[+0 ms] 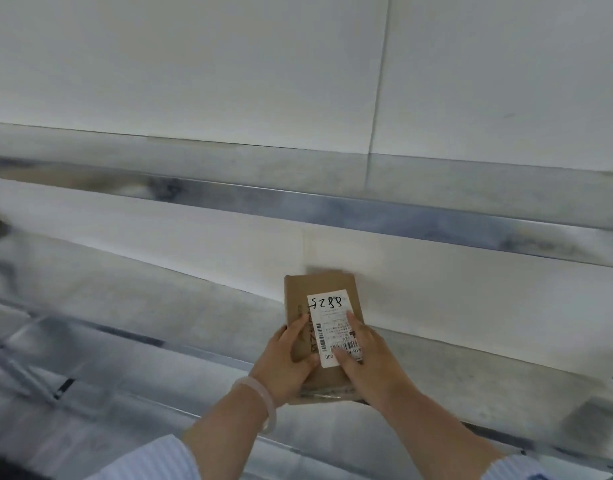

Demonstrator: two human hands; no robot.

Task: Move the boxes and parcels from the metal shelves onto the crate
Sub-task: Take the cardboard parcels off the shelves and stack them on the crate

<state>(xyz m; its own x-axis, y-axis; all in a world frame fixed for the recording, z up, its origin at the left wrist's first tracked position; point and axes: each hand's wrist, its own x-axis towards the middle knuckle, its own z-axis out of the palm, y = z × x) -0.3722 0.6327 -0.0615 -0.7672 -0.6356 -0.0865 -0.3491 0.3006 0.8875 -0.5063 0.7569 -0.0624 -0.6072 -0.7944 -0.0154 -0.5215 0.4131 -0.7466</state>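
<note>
Gripping a brown parcel (320, 327) between left hand (287, 365) and right hand (365, 355), over metal shelf (159, 299).

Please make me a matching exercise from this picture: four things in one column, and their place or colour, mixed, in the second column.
1 box
2 label
3 bracelet
4 shelf

a grey metal
b on the left wrist
c brown, held by left hand and right hand
d white, stuck on the box

Pairs: 1-c, 2-d, 3-b, 4-a.
</note>
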